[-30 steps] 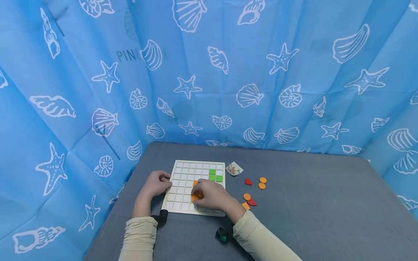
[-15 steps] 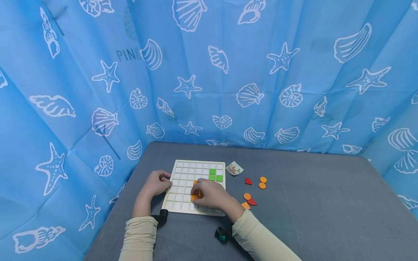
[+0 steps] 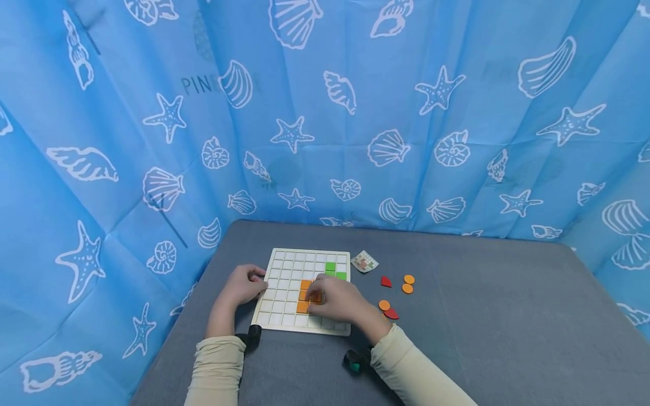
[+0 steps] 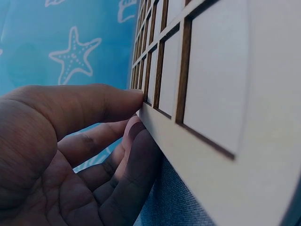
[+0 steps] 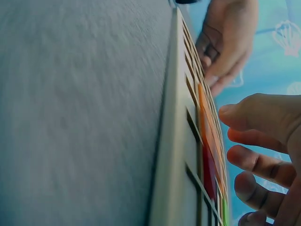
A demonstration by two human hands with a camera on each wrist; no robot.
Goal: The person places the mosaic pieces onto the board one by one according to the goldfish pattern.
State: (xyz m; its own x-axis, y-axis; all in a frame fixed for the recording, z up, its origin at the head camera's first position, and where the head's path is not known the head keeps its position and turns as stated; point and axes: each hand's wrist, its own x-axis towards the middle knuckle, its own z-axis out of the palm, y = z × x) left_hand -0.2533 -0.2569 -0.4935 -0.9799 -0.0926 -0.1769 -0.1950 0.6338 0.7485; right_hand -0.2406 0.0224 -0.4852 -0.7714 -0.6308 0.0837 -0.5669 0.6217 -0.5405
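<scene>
A white grid board (image 3: 278,293) lies on the grey table. My left hand (image 3: 242,285) holds its left edge, thumb (image 4: 124,102) on the rim and fingers underneath. Orange tiles (image 3: 303,307) sit in cells at the lower middle of the board. Just over them is my right hand (image 3: 341,299), its fingers loosely bent and apart with nothing between them. The right wrist view shows a red piece (image 5: 208,174) beside the orange ones; in the head view my right hand covers that spot. Green tiles (image 3: 330,266) fill cells at the upper right.
A small pattern card (image 3: 364,261) lies by the board's upper right corner. Right of the board are loose red pieces (image 3: 386,281) and orange discs (image 3: 408,279). A blue shell-print curtain (image 3: 315,169) hangs behind the table.
My right hand has shifted a little to the right off the orange tiles, uncovering more of them. It now covers part of the green tiles. The left hand stays put.
</scene>
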